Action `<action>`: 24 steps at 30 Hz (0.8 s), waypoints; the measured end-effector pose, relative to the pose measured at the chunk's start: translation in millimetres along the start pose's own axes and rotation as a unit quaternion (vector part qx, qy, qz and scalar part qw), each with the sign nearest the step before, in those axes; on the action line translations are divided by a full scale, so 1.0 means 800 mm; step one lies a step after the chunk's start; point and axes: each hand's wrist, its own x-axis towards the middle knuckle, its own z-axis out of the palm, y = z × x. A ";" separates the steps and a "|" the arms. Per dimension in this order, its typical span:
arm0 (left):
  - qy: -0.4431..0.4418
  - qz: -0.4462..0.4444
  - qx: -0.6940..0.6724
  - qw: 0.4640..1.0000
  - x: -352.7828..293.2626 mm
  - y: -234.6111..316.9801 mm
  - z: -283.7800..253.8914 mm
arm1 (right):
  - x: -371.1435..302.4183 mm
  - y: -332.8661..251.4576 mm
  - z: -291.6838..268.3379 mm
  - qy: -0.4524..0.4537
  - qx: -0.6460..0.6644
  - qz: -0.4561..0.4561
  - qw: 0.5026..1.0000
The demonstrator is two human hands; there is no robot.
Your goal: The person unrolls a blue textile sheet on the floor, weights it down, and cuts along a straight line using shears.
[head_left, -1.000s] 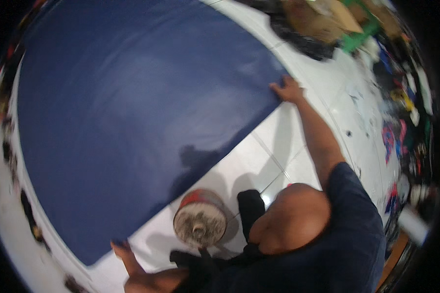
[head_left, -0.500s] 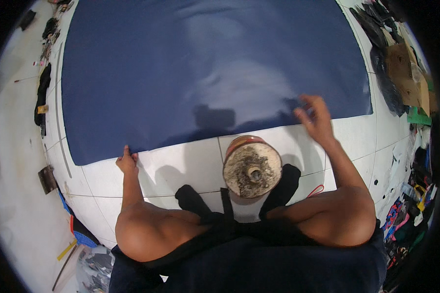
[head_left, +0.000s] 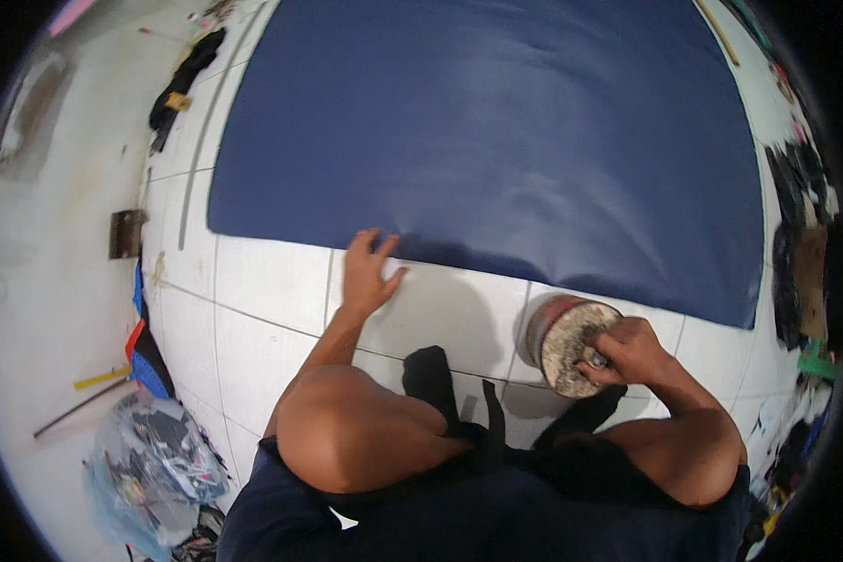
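A large dark blue sheet (head_left: pixel 496 131), smooth and slightly wrinkled, lies flat on the white tiled floor ahead of me. My left hand (head_left: pixel 368 276) has its fingers spread, the fingertips at the sheet's near edge. Between my feet and that edge, right of centre, is a round reddish tin (head_left: pixel 545 323) topped by a pale lid (head_left: pixel 564 348) with dark, crusty stains. My right hand (head_left: pixel 626 354) is closed around the short knob in the middle of the lid. The fingers cover most of the knob.
A long thin grey strip (head_left: pixel 199 140) lies left of the sheet, near a black bundle (head_left: pixel 185 84). A clear plastic bag of scraps (head_left: pixel 159 468) sits at lower left. Black plastic (head_left: pixel 785 281) and a cardboard box (head_left: pixel 812 281) line the right side.
My right hand has left the area over the sheet and taken hold of the lid's knob. My left hand has shifted right along the near edge, fingers spreading. The view has turned.
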 end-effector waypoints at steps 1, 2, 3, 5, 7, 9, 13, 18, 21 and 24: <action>-0.012 0.037 -0.002 0.999 0.004 -0.005 0.000 | -0.001 0.000 0.008 0.029 0.012 -0.006 0.999; -0.018 0.033 0.007 0.999 0.004 -0.009 0.003 | -0.002 -0.001 0.011 0.034 0.014 0.002 0.999; -0.025 0.031 0.015 0.999 0.006 -0.014 0.004 | -0.003 -0.001 0.015 0.040 0.017 0.012 0.999; -0.035 0.033 0.013 0.999 0.011 -0.016 0.009 | -0.003 -0.007 0.011 0.051 0.042 0.036 0.997; -0.042 0.042 0.009 0.998 0.018 -0.018 0.010 | -0.008 -0.017 0.009 0.080 0.073 0.088 0.990; -0.023 0.038 -0.016 0.999 0.019 -0.017 0.012 | -0.013 -0.015 0.001 0.105 0.055 0.102 0.988; -0.011 0.036 -0.007 0.999 0.006 -0.024 0.024 | -0.008 -0.009 -0.022 0.170 0.020 0.190 0.967; -0.032 0.022 -0.024 0.999 0.014 -0.007 0.025 | 0.019 0.020 -0.052 0.278 0.024 0.224 0.934; -0.042 0.021 -0.027 0.999 0.024 0.002 0.017 | 0.033 0.054 -0.050 0.278 -0.016 0.215 0.936; -0.062 0.009 -0.014 0.998 0.024 -0.001 0.016 | 0.047 0.092 -0.042 0.261 -0.016 0.230 0.937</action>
